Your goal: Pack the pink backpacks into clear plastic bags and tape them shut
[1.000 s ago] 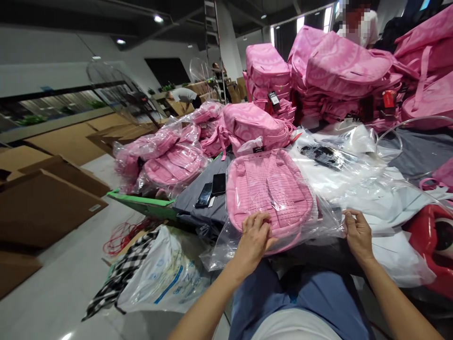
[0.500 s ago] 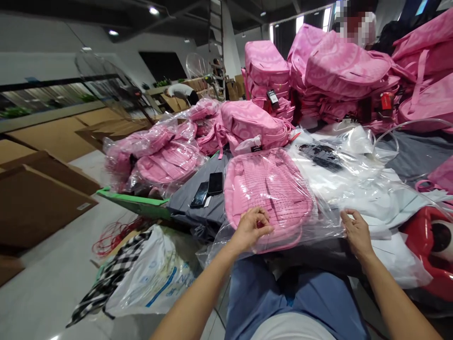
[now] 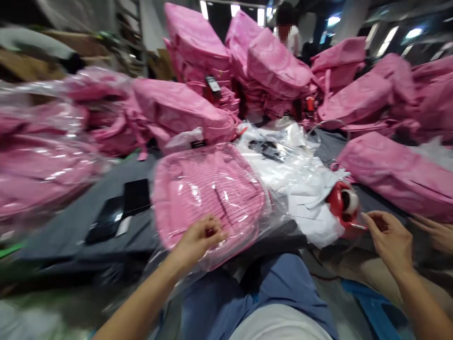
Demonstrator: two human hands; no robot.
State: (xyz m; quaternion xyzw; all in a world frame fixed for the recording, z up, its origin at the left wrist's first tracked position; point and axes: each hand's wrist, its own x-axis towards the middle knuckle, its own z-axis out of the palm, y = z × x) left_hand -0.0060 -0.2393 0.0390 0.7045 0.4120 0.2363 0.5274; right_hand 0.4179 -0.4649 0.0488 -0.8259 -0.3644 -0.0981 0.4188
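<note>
A pink backpack (image 3: 198, 189) lies flat in front of me inside a clear plastic bag (image 3: 279, 212). My left hand (image 3: 203, 236) rests at the near edge of the backpack, thumb and fingers closed on the plastic. Out to the right, my right hand (image 3: 389, 236) is at a red tape dispenser (image 3: 336, 200) holding a pale roll. Its thumb and forefinger come together by the dispenser's metal cutting edge (image 3: 358, 226). Any tape between those fingertips is too blurred to make out.
Two dark phones (image 3: 136, 196) lie left on the grey cover. White sheets and plastic (image 3: 276, 156) lie beyond the backpack. Stacked pink backpacks (image 3: 198, 42) line the back. Another person's hand (image 3: 437, 231) is at far right, near a blue stool (image 3: 371, 302).
My view has turned right. My right hand has left the bag's right side and reached the tape dispenser. My left hand stays on the bagged backpack.
</note>
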